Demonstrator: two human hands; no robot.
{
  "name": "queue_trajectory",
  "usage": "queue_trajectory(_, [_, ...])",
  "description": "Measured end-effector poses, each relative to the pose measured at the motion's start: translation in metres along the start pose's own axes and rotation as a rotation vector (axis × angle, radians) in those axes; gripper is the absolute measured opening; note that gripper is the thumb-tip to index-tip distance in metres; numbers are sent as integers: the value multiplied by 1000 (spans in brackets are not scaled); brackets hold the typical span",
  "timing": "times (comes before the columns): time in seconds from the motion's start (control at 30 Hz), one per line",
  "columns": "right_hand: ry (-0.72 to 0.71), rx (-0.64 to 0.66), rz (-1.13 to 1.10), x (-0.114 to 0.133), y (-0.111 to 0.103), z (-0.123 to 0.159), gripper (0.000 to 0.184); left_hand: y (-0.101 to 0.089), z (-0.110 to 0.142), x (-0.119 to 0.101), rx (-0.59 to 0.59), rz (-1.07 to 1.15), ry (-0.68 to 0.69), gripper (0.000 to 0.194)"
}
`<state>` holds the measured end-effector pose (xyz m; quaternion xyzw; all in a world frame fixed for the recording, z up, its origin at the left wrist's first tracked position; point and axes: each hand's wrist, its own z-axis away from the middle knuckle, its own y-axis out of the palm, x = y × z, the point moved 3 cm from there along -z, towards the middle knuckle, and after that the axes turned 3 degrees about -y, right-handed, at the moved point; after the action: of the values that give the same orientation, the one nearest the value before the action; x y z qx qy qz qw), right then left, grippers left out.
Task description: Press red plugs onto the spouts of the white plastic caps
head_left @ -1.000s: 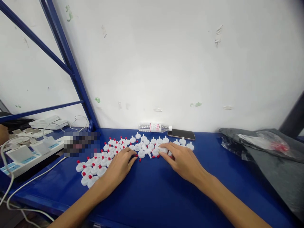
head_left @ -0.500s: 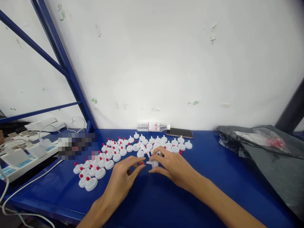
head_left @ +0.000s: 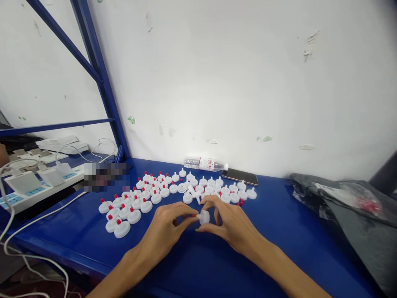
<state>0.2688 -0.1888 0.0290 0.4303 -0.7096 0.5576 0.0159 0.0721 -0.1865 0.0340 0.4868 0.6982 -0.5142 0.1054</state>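
Observation:
My right hand (head_left: pixel 221 217) grips a white plastic nozzle cap (head_left: pixel 204 217) by its round base, its spout pointing left. Pinched in the fingertips of my left hand (head_left: pixel 173 221) is a small red tip cap (head_left: pixel 194 215), mostly hidden by the fingers. The red piece meets the end of the spout; how far it is on I cannot tell. Left of my hands stand several nozzle caps with red tips (head_left: pixel 134 216). Behind my hands are bare white nozzle caps (head_left: pixel 234 198), and a few loose red tip caps (head_left: pixel 241 202) lie by them.
A plastic bottle (head_left: pixel 206 164) lies against the wall beside a dark phone (head_left: pixel 240 176). Grey plastic bags (head_left: pixel 347 223) cover the table's right side. Power strips (head_left: pixel 34 192) and white cables (head_left: pixel 40 221) occupy the left, near a blue metal frame (head_left: pixel 104 82).
My hands have come together, so the red tip cap now meets the spout, where a gap was before. The whole view has shifted slightly as the head turned.

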Motion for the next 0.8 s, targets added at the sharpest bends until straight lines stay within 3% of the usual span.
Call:
queue_trajectory(0.17, [-17,23,-44,5,0,0,40,1,-1,-3,37,33,1,13])
queue_trajectory(0.3, [-37,50,-62,6,0,-1,45,0,-1,-2,64,-62,59,16])
queue_trajectory(0.43, [-35,-79,28,0,-13,-3,20,-20,-2,2,-18,-335,114,25])
queue_trajectory(0.6, [71,-270,299,-16,-40,-4,23,-48,-2,10,17,-634,6,31])
queue_trajectory(0.8, [188,-239,488,-37,-57,-3,23,-42,-2,21,126,-701,-101,35])
